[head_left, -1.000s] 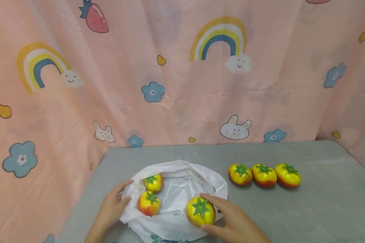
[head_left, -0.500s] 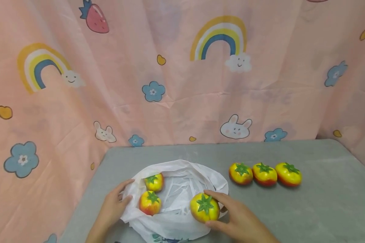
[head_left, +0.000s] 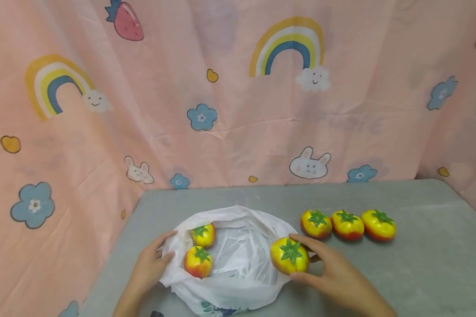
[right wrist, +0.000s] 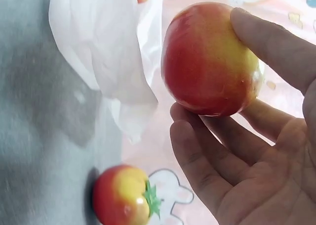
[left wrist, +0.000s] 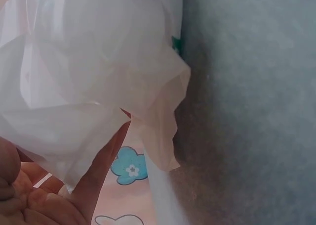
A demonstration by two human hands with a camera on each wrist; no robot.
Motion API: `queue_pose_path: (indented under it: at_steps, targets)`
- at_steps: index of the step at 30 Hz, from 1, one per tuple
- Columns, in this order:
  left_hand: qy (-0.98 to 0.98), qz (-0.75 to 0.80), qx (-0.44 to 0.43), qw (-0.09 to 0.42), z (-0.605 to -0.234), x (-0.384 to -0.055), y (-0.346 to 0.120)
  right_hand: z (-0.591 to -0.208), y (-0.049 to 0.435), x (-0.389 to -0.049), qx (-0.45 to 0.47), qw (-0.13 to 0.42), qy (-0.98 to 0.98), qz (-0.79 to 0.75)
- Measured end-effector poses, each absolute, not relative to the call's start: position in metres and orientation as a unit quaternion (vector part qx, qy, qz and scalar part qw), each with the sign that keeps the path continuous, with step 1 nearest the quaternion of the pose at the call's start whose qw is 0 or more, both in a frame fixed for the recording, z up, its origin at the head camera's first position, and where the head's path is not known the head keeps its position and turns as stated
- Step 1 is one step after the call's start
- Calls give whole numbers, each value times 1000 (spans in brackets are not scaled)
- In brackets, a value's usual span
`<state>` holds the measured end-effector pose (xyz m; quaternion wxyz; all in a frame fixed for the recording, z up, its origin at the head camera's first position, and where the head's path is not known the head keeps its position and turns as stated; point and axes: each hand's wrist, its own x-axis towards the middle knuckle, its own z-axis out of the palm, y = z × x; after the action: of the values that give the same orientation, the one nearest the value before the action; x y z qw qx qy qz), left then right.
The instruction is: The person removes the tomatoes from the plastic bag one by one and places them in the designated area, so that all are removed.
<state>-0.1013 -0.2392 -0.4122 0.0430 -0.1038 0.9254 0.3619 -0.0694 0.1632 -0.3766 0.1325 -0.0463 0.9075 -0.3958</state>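
Note:
A white plastic bag (head_left: 226,290) lies with its mouth spread on the table. Inside, at its left, are two yellow-red toy persimmons with green leaf tops, the rear persimmon (head_left: 204,235) and the front persimmon (head_left: 198,262). My left hand (head_left: 150,264) holds the bag's left rim; in the left wrist view, bag film (left wrist: 84,136) covers part of the fingers. My right hand (head_left: 333,268) grips another persimmon (head_left: 290,256) between thumb and fingers, over the bag's right rim. The right wrist view shows this held persimmon (right wrist: 210,59) from its red underside.
Three more persimmons stand in a row right of the bag: the left one (head_left: 316,224), the middle one (head_left: 347,225) and the right one (head_left: 378,225). They rest on the grey table (head_left: 420,264). A pink patterned curtain (head_left: 238,97) hangs behind it.
My right hand has moved right and slightly away from me with its persimmon, from over the bag's front right to its right rim. My left hand stays at the left rim.

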Motion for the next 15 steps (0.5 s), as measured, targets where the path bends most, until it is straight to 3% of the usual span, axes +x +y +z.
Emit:
queue_pose_path:
  at_steps: [6, 15]
  targets:
    - [924, 366, -106, 44, -411, -101, -239, -384, 185, -76, -81, 88, 914, -387]
    - [926, 361, -103, 37, -414, -102, -239, -396, 212, -89, -71, 92, 924, -364]
